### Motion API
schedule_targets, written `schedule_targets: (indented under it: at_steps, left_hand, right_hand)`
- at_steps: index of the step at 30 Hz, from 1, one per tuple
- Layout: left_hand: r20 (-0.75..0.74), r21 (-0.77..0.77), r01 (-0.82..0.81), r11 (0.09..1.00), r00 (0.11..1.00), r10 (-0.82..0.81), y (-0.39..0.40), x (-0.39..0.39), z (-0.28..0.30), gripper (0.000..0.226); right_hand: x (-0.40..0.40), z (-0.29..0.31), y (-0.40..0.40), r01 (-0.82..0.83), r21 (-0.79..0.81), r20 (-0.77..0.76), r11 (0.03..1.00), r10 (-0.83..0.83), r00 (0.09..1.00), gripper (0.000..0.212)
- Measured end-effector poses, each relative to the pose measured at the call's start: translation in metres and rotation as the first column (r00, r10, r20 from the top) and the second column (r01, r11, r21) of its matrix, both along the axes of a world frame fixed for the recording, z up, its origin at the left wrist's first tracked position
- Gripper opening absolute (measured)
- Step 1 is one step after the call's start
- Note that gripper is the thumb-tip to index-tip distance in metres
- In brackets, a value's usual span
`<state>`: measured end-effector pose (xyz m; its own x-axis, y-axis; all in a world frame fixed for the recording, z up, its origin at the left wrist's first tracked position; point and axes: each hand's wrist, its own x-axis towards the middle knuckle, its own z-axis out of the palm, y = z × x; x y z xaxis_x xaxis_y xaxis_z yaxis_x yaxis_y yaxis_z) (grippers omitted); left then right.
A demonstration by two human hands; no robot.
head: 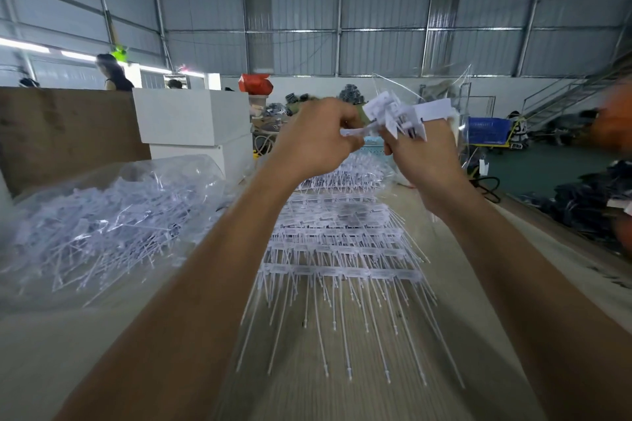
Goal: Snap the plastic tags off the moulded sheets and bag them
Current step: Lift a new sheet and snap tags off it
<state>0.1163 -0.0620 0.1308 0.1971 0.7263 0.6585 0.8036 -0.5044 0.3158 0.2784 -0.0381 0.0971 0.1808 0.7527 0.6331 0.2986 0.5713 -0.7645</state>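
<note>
- Head view: both bare forearms rise from the bottom edge and converge toward 12 o'clock, with the 2 hands lifted well above the table [342, 396] at mid-frame.
- The left hand [316, 140] shows its back to the camera, wrist bent slightly, fingers curled; its fingertips pinch the end of a single white tag [355, 131] that sticks out toward 3 o'clock.
- The right hand [424, 164] sits just beside the left, at its 3 o'clock, fingers curled round a bunch of tags [396, 116] whose flat white heads fan out above the knuckles toward 12 o'clock.
- The single tag bridges the small gap between the 2 hands; whether it is free of the bunch I cannot tell, as motion blur smears the spot.
- A thin clear bag [441, 89] stands behind the right hand, at its 1 o'clock.
- Below the hands, at 6 o'clock, the moulded sheets [342, 249] lie stacked flat on the table, their long thin tails pointing toward the camera.
- At 9 o'clock a filled clear bag [102, 215] of loose tags rests on the table, well apart from the hands.
- Beyond it stands a white block [191, 116]; a blue crate [487, 130] sits at 3 o'clock in the background.
</note>
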Motion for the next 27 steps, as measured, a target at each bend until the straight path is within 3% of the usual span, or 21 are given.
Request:
schedule_targets:
  at_steps: [3, 13, 16, 20, 23, 27]
  left_hand:
    - [0.056, -0.029, 0.088, 0.996, 0.995, -0.086, -0.001, -0.003, 0.001, 0.008]
    - [0.266, -0.218, 0.206, 0.954, 0.953, -0.145, 0.001, -0.010, -0.002, 0.017]
    - [0.317, -0.418, 0.321, 0.850, 0.928, -0.195, -0.007, -0.013, 0.003, 0.006]
    - [0.293, -0.373, 0.294, 0.880, 0.937, -0.189, -0.010, -0.014, 0.005, 0.011]
    - [0.274, -0.388, 0.287, 0.876, 0.943, -0.188, -0.005, -0.011, 0.000, 0.025]
    - [0.314, -0.403, 0.335, 0.852, 0.925, -0.215, -0.002, -0.010, -0.006, 0.026]
  right_hand:
    - [0.000, -0.003, 0.004, 0.073, 0.035, 0.073, 0.997, -0.076, 0.994, 0.024]
    - [-0.009, -0.016, 0.007, 0.203, 0.147, 0.220, 0.968, -0.232, 0.948, 0.017]
    - [0.005, -0.024, 0.016, 0.266, 0.089, 0.105, 0.960, -0.275, 0.956, 0.019]
    - [0.038, -0.036, 0.024, 0.057, -0.168, -0.169, 0.984, -0.086, 0.982, 0.029]
    - [0.033, -0.039, 0.024, -0.072, -0.274, -0.159, 0.959, 0.028, 0.987, 0.037]
    - [0.018, -0.032, 0.018, -0.273, -0.253, -0.229, 0.928, 0.216, 0.949, 0.038]
